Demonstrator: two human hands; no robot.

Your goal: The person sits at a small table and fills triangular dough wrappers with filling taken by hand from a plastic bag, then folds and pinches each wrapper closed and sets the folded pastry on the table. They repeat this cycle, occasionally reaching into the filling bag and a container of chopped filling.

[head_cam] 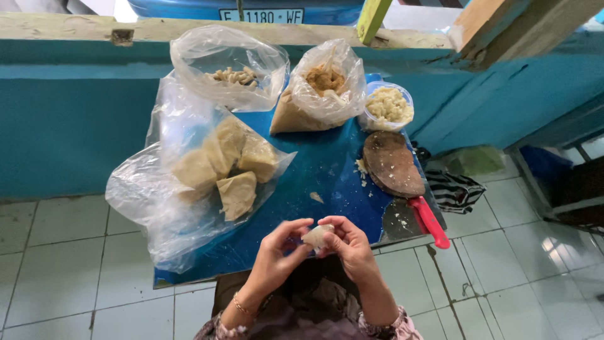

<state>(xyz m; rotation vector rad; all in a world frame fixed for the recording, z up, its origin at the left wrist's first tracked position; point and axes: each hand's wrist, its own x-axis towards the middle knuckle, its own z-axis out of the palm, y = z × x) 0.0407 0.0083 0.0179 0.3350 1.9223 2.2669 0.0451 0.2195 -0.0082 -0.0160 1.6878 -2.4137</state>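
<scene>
Both hands are pinching one small pale dough piece [316,235] just off the blue table's [327,170] near edge: my left hand [277,252] and right hand [352,247] are curling around it, fingertips closed. It looks soft, light and tearable, so I'm gripping its rim gently.

Three bags [207,170] lie left and behind on the table [327,170] — board [393,165] right.

Hands: left hand [275,252] and right hand [352,247] pinch a pale dumpling [316,237] between fingertips.
Table [314,170]: blue, holding a bag of wrappers [223,165] (folded, tan), a filling bag [322,85], a tub [388,105].
Right side: wooden board [391,164], red-handled knife [430,221].
</scene>
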